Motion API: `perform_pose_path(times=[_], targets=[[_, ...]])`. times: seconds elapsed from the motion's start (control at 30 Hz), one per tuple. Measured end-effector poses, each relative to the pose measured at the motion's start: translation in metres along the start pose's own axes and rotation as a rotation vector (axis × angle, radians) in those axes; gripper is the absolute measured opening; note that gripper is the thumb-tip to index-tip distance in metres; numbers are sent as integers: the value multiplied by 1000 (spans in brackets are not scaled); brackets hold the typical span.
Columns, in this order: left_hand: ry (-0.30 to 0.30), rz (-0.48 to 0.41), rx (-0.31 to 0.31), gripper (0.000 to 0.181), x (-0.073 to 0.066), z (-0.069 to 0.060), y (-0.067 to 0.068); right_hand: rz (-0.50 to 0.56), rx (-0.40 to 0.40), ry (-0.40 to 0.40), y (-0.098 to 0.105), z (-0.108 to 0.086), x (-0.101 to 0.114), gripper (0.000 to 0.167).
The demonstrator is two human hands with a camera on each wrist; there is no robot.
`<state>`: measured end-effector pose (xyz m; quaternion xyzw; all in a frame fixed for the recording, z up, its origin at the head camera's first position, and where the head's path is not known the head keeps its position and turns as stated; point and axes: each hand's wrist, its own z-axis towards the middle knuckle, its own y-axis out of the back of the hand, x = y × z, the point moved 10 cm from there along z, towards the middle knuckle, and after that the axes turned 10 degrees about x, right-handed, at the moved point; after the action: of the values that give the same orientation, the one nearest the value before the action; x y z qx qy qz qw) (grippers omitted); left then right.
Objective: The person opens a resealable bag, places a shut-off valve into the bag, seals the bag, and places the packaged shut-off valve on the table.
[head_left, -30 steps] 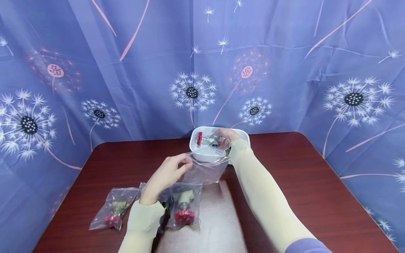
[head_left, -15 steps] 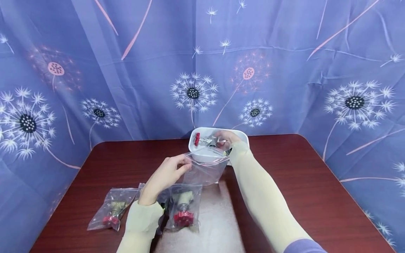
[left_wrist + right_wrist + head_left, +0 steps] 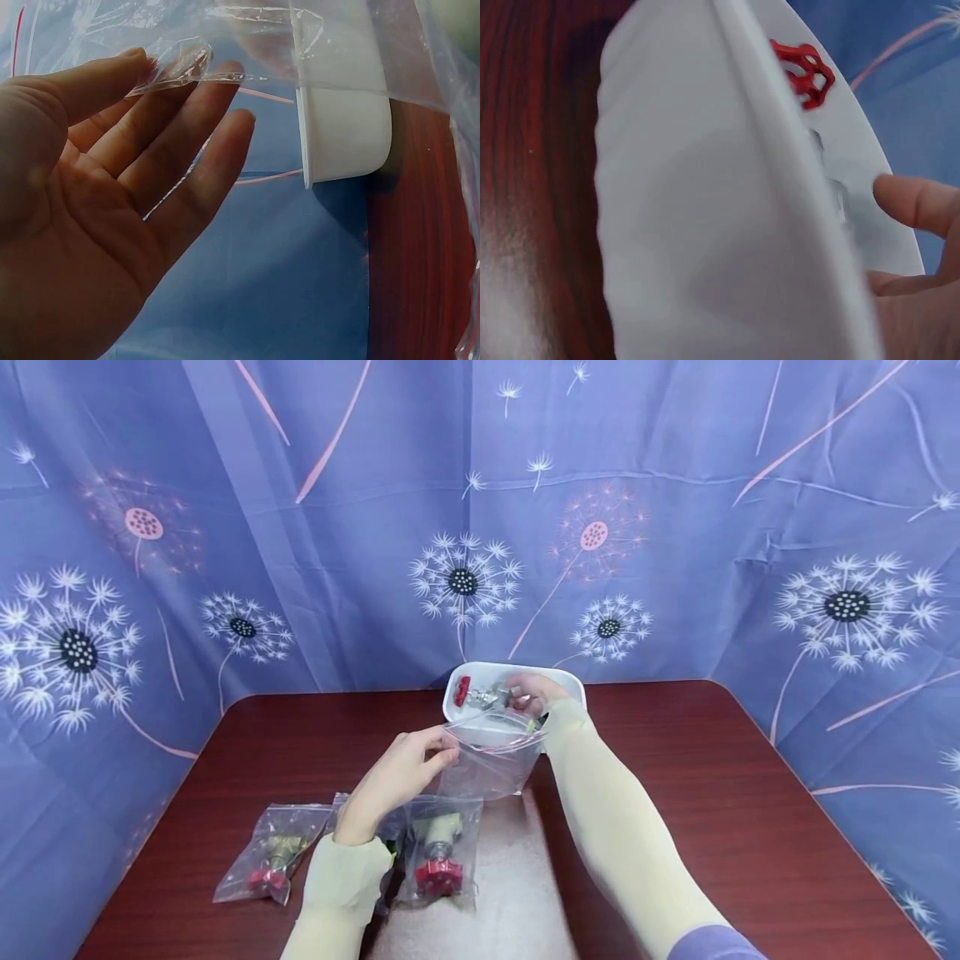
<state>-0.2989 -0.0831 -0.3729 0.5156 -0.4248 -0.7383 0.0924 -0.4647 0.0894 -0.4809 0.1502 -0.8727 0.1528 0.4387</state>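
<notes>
My left hand (image 3: 405, 770) pinches the rim of a clear zip bag (image 3: 483, 772) between thumb and fingers; the bag hangs with its mouth parted. In the left wrist view, the bag's film (image 3: 199, 64) lies between thumb and fingertips. Behind it stands a white tray (image 3: 455, 717) holding a metal valve (image 3: 487, 697) with a red handwheel (image 3: 462, 691). My right hand (image 3: 538, 687) is inside the tray by the valve's body end. In the right wrist view its thumb (image 3: 915, 202) stands apart from the fingers, beside the valve; the tray wall hides part of both.
A bagged brass valve (image 3: 276, 856) with a red wheel lies at the left of the brown table (image 3: 645, 718). Another bagged valve (image 3: 439, 852) lies near the left forearm, beside a partly hidden dark bagged item (image 3: 390, 868). A blue patterned curtain (image 3: 360, 568) stands behind.
The tray and valve have shifted slightly left. My right hand's fingers have moved a little off the valve's end. The left hand keeps its hold on the bag.
</notes>
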Motion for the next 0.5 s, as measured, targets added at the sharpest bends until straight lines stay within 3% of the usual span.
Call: perform_pose_path(times=[0.1,0.17,0.2,0.27,0.3,0.4,0.47,0.5], targets=[[-2,-4,-6,10,2,-1,0,-344,22,33,-18,-9,9,26],[-4,-7,-9,9,2,-1,1,-477,11,65,-27,-13,10,32],[-3,-9,-10,8,2,-1,2,-514,18,96,-22,4,8,31],[-7,-13,-12,8,3,-1,2,-553,20,154,5,66,-4,24],[-10,-16,-12,7,2,-1,2,-584,4,173,17,88,-7,23],[-22,-16,-13,7,0,0,1,-695,-95,149,54,146,-17,27],[-27,-14,-14,7,-1,0,1,-649,-128,158,53,136,-17,24],[-27,-15,-14,7,-1,0,1,-588,-137,225,44,116,-13,21]])
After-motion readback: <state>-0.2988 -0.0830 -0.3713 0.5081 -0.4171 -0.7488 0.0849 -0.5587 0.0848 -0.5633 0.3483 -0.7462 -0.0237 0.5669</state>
